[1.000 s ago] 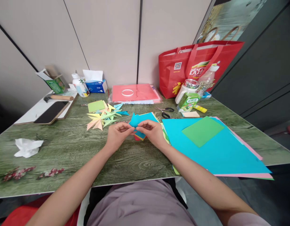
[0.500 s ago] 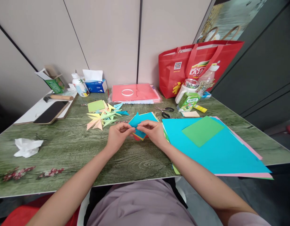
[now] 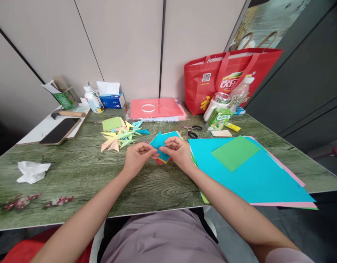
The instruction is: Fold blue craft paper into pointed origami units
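Probably mid-fold, my left hand (image 3: 138,155) pinches the folded blue paper (image 3: 157,140) over the stacked squares (image 3: 165,157) on the desk (image 3: 154,190); whether my right hand (image 3: 179,150) grips, I can't tell. Next likely needs firm creasing.

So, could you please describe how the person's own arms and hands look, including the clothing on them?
The left hand and right hand wear no visible gloves, rings or watch. Both forearms are bare; a pale mauve sleeve shows at right.
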`<control>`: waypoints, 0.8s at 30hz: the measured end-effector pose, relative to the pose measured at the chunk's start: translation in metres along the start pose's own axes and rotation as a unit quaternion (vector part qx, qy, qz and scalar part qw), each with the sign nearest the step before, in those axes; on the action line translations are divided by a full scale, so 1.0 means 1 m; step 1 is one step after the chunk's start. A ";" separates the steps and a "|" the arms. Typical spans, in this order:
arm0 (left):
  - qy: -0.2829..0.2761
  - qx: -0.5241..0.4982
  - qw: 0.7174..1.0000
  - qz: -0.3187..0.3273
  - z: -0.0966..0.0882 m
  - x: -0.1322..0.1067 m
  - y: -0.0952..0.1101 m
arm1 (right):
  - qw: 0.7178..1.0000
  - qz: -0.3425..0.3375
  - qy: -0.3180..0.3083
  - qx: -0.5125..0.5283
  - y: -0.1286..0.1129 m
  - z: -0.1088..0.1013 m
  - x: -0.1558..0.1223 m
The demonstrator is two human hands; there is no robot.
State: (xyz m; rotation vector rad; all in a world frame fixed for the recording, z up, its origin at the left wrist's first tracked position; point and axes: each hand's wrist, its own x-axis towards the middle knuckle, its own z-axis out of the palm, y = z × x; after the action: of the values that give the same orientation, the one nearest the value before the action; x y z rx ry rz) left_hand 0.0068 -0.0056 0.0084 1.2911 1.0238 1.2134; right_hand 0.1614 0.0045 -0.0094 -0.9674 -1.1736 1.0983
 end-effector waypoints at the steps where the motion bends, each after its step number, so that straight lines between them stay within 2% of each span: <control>1: 0.001 -0.008 1.000 0.001 0.000 0.000 0.000 | 1.000 0.002 -0.002 -0.001 0.000 0.000 0.000; 10: -0.010 -0.038 0.997 -0.060 0.000 0.001 -0.003 | 1.000 0.024 -0.007 -0.002 0.002 -0.002 0.001; 16: -0.007 -0.031 0.997 -0.068 0.001 0.001 -0.003 | 0.999 0.037 -0.012 -0.013 0.001 -0.002 0.002; 24: -0.082 -0.005 0.992 -0.098 -0.003 0.002 0.000 | 0.998 0.032 -0.041 -0.036 0.003 -0.001 0.001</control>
State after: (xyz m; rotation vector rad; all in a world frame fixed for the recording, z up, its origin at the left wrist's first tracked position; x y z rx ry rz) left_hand 0.0045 -0.0030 0.0081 1.2294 0.9984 0.9464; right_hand 0.1624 0.0062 -0.0125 -1.0298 -1.2636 1.1629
